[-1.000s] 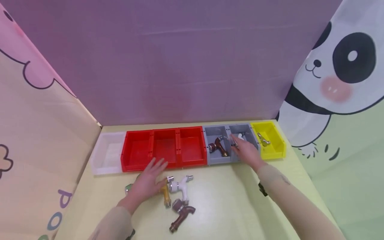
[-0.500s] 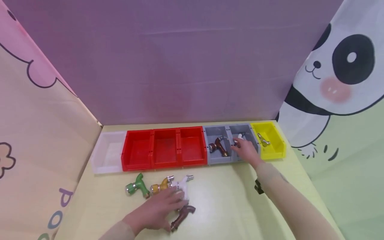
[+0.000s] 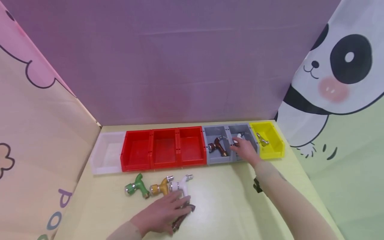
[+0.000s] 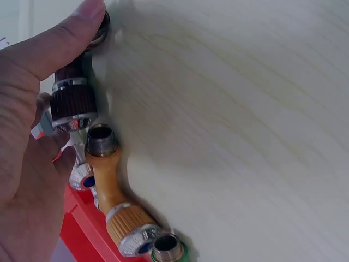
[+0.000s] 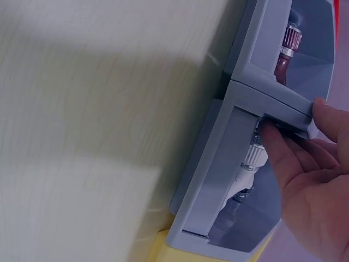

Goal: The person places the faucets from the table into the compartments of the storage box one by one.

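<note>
My left hand grips a dark brown tap on the table, thumb along its threaded end and fingers on its far side. Just beyond lies a white tap, partly covered by my fingertips. A yellow-orange tap and a green tap lie to its left. My right hand reaches into the right grey bin; its fingers extend inside beside a white tap, the index fingertip right at the knob. The thumb lies at the top of the dividing wall.
Bins stand in a row at the back: a clear white one, several red ones, a left grey one with a red-brown tap, and a yellow one with a metallic tap. A purple cloth wall rises behind.
My left hand has moved from over the green and yellow taps rightward and nearer, closing on the dark brown tap. My right hand has shifted slightly within the right grey bin.
</note>
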The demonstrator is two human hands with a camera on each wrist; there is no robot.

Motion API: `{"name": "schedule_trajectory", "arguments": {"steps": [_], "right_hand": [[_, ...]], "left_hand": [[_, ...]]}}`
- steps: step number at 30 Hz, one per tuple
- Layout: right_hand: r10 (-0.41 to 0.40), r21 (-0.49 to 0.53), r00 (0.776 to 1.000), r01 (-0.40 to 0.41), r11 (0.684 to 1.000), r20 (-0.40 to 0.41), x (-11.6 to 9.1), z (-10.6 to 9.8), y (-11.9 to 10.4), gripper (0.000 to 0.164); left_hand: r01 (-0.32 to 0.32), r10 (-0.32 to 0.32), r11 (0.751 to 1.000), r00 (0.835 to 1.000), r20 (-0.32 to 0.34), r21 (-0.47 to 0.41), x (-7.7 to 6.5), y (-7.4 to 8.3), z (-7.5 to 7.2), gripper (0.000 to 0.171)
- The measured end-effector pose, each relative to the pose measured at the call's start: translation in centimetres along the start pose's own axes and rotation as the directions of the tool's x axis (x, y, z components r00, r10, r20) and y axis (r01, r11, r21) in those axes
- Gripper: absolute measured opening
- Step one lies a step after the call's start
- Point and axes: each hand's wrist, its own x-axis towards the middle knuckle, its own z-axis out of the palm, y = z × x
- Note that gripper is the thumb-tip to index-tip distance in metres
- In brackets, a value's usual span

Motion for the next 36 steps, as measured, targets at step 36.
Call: {"name": "schedule_trajectory", "arguments": {"steps": [36], "right_hand": [[0.035, 0.028, 0.999, -0.036, 0.999, 0.02, -0.1, 0.0, -0.4, 0.057]], "left_hand": [[0.005, 0.034, 0.985, 0.975, -0.22, 0.175, 2.5, -1.1, -2.7, 0.058]]}}
